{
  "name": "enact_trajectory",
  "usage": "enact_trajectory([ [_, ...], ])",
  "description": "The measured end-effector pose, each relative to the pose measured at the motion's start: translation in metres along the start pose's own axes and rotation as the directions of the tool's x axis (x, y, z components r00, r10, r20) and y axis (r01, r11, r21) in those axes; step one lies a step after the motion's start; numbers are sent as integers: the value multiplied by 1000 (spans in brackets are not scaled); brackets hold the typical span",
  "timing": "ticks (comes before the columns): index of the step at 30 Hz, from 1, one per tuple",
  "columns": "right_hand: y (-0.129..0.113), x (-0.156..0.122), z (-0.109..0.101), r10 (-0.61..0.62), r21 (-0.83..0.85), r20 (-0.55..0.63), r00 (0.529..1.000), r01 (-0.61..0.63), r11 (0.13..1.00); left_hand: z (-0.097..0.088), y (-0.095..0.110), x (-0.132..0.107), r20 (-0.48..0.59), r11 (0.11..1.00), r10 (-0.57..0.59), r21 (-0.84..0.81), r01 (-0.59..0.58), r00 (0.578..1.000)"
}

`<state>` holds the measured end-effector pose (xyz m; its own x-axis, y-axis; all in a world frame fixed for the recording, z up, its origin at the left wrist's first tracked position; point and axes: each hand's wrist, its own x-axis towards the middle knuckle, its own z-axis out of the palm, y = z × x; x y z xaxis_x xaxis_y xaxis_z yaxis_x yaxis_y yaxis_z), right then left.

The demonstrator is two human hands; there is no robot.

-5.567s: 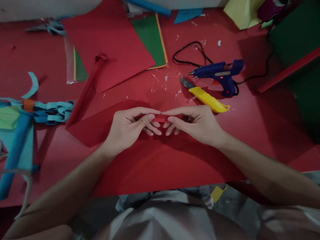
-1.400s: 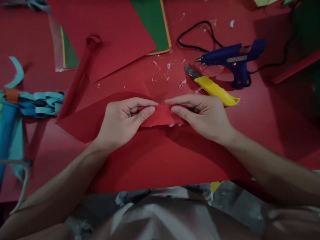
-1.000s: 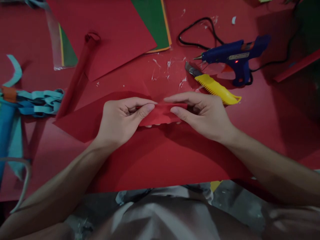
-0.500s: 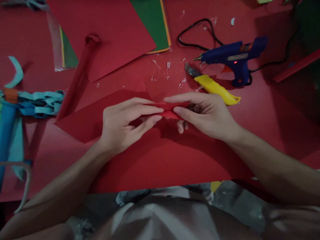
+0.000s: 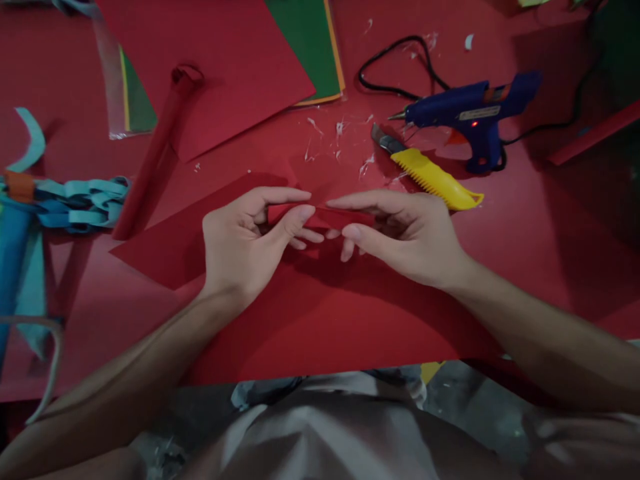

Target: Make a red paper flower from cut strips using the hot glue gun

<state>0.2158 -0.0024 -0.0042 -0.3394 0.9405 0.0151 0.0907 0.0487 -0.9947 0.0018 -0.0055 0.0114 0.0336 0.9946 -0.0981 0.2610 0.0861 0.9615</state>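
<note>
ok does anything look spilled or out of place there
Yes: whitish, stringy residue marks the red table near the glue gun, probably dripped glue, so that patch looks messy.

The head view looked forward and steeply down at close range, centring the left hand [image 5: 239, 243] and right hand [image 5: 417, 237] over the tabletop [image 5: 505, 247].

Matt paper strip [image 5: 331, 217], plastic knife handle [image 5: 431, 178]

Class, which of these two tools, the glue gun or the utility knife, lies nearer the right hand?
The yellow utility knife: it lies just beyond the right hand, while the blue glue gun lies farther back.
</note>
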Motion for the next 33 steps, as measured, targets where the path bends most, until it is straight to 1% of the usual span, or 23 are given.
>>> enact_trajectory([
  [3, 3, 2, 0, 31, 5, -32, 999, -31, 1000, -3, -3, 3, 116, 998, -20, -62, 28, 993],
  [5, 3, 2, 0, 51, 30, -30, 998, -50, 998, -4, -4, 4, 181, 998, -14, -65, 26, 983],
  [6, 4, 3, -1, 58, 43, -20, 998, -57, 997, -5, -5, 5, 191, 998, -11, -51, 21, 982],
  [9, 3, 2, -2, 68, 56, 9, 998, -69, 996, -6, -3, 6, 170, 1000, -23, -2, 23, 985],
  [11, 2, 2, -2, 60, 36, 16, 998, -60, 998, -7, -2, 6, 178, 999, -38, -16, 41, 983],
  [13, 1, 2, -4, 13, -13, -1, 1000, -13, 1000, -8, -2, 7, 218, 995, -62, -57, 76, 974],
  [15, 1, 2, -6, -97, -101, -4, 995, 96, 990, -10, -5, 8, 273, 985, -93, -118, 129, 958],
  [17, 2, 2, -10, -202, -209, 35, 979, 205, 956, -12, -7, 9, 316, 969, -117, -169, 178, 941],
  [19, 3, 3, -13, -252, -286, 84, 964, 265, 921, -14, -9, 10, 329, 965, -134, -171, 198, 935],
  [22, 5, 2, -16, -270, -318, 105, 957, 289, 903, -16, -7, 11, 331, 979, -130, -104, 173, 935],
  [25, 5, 0, -15, -274, -325, 101, 956, 292, 900, -17, -2, 12, 386, 992, -82, -56, 112, 919],
  [26, 4, -1, -14, -275, -327, 100, 956, 293, 899, -17, 0, 12, 391, 995, -62, -45, 86, 918],
  [27, 3, -1, -14, -278, -327, 104, 955, 297, 897, -17, 1, 12, 383, 998, -40, -34, 57, 923],
  [30, -1, 0, -12, -272, -327, 110, 956, 293, 898, -17, 1, 10, 317, 1000, 23, 5, -26, 948],
  [33, -4, 1, -9, -227, -328, 56, 972, 233, 916, -16, 0, 7, 280, 994, 92, 23, -103, 955],
])
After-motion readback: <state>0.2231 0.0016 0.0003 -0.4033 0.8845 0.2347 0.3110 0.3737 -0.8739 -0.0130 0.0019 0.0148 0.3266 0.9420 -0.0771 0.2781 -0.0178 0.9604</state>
